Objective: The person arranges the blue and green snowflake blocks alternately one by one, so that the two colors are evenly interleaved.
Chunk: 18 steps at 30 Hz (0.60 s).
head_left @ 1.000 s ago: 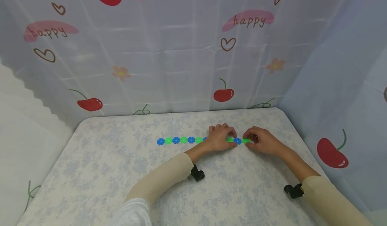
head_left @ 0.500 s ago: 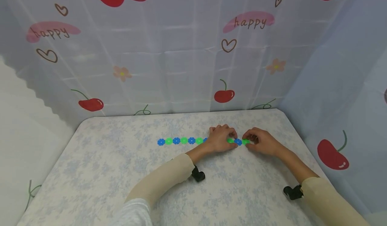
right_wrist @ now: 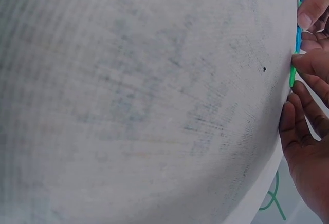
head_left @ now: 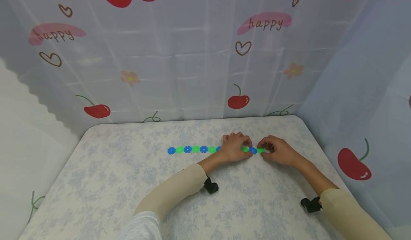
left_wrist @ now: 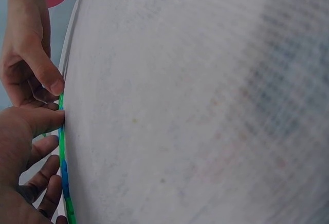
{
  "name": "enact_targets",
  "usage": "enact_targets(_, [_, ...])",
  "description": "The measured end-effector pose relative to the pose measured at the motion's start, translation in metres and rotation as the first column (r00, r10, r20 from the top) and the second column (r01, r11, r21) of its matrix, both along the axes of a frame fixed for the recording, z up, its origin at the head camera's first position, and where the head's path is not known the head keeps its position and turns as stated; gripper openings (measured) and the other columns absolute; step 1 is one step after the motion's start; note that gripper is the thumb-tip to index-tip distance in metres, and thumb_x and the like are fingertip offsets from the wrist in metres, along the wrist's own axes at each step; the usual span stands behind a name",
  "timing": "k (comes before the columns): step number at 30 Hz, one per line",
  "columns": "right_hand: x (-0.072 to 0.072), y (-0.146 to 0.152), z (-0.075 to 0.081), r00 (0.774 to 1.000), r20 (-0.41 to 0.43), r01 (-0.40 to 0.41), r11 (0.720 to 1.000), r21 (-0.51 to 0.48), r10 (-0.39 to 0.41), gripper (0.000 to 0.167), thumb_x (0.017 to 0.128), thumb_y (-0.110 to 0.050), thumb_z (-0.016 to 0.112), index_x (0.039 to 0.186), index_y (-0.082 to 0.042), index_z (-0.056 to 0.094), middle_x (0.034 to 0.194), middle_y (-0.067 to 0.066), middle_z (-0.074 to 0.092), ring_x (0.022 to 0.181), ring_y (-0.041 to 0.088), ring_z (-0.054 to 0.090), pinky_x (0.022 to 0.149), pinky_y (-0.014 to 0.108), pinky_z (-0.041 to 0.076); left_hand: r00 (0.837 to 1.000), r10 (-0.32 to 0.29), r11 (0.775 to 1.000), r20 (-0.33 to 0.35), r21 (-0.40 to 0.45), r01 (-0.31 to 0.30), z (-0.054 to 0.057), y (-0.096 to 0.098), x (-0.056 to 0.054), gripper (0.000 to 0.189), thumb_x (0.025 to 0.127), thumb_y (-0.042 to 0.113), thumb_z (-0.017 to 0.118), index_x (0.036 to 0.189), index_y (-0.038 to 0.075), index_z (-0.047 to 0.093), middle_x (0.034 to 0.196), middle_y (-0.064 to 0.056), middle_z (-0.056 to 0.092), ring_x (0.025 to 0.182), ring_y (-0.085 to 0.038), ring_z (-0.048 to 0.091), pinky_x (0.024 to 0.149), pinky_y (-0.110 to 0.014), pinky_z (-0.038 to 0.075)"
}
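A straight row of small flower-shaped plastic discs (head_left: 187,149), blue and green by turns, lies on the patterned tabletop in the head view. My left hand (head_left: 233,149) arches over the right part of the row and hides several discs. Its thumb and forefinger pinch the blue disc (head_left: 253,151) second from the right end. From the right, my right hand (head_left: 280,150) pinches the green end disc (head_left: 260,150) between thumb and fingers. That disc's edge meets the blue one. In the left wrist view the row appears edge-on as a thin green and blue strip (left_wrist: 62,154).
The table (head_left: 112,190) has a pale cloth with faint blue flowers. Behind it hangs a curtain (head_left: 192,69) printed with cherries and hearts, and another panel (head_left: 363,90) closes the right side. A black wrist camera (head_left: 211,185) sits under the left forearm.
Both hands keep their grip on the discs in nearly the same place. The head view has shifted very slightly.
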State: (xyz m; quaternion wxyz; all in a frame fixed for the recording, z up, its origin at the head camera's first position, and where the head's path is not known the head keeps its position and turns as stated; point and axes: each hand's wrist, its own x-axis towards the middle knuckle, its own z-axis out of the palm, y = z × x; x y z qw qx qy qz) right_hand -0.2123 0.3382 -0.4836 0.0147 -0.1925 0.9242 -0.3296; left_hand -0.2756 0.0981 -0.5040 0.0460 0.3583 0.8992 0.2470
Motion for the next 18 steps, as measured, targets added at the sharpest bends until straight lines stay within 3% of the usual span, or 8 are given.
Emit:
enact_targets(7, [-0.001, -0.005, 0.0, 1.0, -0.007, -0.006, 1.0, -0.007, 0.006, 0.028, 0.094, -0.006, 0.081, 0.12, -0.004, 0.072, 0.112, 0.012, 0.07, 0.095, 0.022, 0.064, 0.079, 0.03, 0.054, 1.0, 0.011, 1.0, 0.009, 0.012, -0.011, -0.001, -0.005, 0.001, 0.026, 0.097, 0.047, 0.077, 0.117, 0.031, 0.071, 0.121, 0.008, 0.065, 0.113, -0.016, 0.054, 0.098, -0.045, 0.031])
enact_targets(12, [0.0, -0.004, 0.003, 0.999, 0.024, 0.046, 0.999, 0.004, -0.046, 0.042, 0.095, -0.009, 0.082, 0.133, -0.001, 0.066, 0.117, 0.014, 0.071, 0.102, 0.022, 0.065, 0.084, 0.029, 0.054, 1.0, 0.001, 1.0, 0.005, 0.013, -0.001, 0.001, -0.011, 0.0, 0.036, 0.096, 0.052, 0.077, 0.124, 0.03, 0.068, 0.121, 0.009, 0.065, 0.114, -0.014, 0.053, 0.1, -0.045, 0.031])
enact_targets(18, [0.007, 0.004, 0.004, 0.995, 0.043, 0.092, 0.996, 0.006, -0.093, 0.048, 0.095, -0.011, 0.082, 0.138, 0.001, 0.063, 0.12, 0.015, 0.07, 0.106, 0.024, 0.064, 0.087, 0.03, 0.055, 0.999, -0.044, 0.998, 0.007, 0.041, 0.043, 0.0, -0.044, 0.0, 0.042, 0.098, 0.051, 0.075, 0.132, 0.029, 0.065, 0.123, 0.008, 0.065, 0.118, -0.013, 0.051, 0.104, -0.049, 0.03])
